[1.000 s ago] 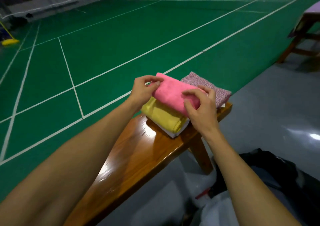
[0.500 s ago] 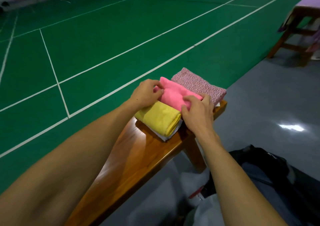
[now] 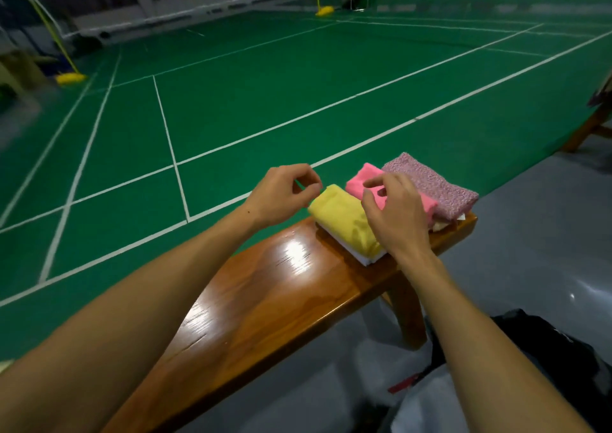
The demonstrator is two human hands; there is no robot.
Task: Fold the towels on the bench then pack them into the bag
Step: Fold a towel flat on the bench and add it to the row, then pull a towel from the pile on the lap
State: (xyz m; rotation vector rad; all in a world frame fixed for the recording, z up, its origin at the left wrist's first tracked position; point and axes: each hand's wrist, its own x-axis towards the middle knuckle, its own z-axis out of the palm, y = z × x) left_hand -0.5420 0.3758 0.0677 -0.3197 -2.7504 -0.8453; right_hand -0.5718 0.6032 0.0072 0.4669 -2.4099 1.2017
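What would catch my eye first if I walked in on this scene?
Probably the three folded towels at the far end of the glossy wooden bench: a yellow towel, a pink towel and a speckled mauve towel side by side. Just above them hover two bare hands, the left hand and the right hand, fingers loosely curled and holding nothing. Behind it all spreads a bright green court with white lines.

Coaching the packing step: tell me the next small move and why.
Probably take the yellow towel in both hands and lift it toward the bag. Yellow, pink and speckled towels lie folded on the bench; the left hand and right hand hover empty.
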